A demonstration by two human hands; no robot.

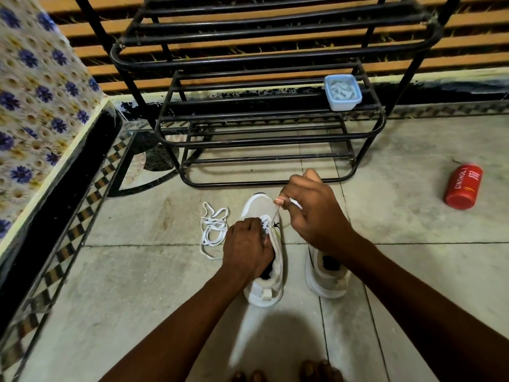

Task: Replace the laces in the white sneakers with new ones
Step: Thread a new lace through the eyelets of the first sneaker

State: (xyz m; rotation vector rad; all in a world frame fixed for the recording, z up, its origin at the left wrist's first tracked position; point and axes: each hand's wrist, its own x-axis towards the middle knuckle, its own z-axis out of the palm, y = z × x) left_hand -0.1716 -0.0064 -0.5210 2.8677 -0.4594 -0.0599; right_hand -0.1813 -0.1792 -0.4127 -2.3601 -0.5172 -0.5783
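One tub (pixel 343 92) holds white laces; left hand (pixel 246 248) grips sneaker (pixel 265 271), right hand (pixel 311 210) pinches lace (pixel 276 213).

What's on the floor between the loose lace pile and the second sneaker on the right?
In the head view, the sneaker being laced lies between the loose lace pile and the second sneaker, with the left hand on it.

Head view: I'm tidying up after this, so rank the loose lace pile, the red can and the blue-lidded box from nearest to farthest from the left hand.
From the left hand gripping the sneaker:
1. Loose lace pile, on the floor just to its left.
2. Blue-lidded box, up on the rack, ahead and to the right.
3. Red can, lying on the floor far right.
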